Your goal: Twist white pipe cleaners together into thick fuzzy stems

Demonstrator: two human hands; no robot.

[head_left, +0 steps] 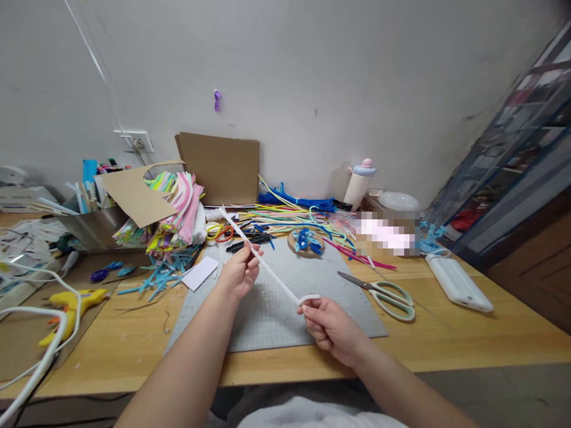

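Note:
A long white pipe cleaner (275, 277) stretches diagonally between my two hands above a grey cutting mat (267, 333). My left hand (241, 273) pinches it partway along, and its far end sticks out up and to the left. Near its other end, my right hand (330, 327) grips it between thumb and fingers; that end is bent over to the right in a short hook. Beyond my hands, a round wood slice (294, 242) on the mat carries a cluster of blue pipe-cleaner pieces (307, 240). Scissors (383, 295) with pale green handles lie right of my right hand.
Colourful pipe cleaners (285, 221) spread along the back, beside a bundled stack (178, 208). At left lie a yellow glue gun (74, 309), white cables and cut blue pieces (156, 276). A white power bank (459, 282) and a bottle (359, 185) stand to the right.

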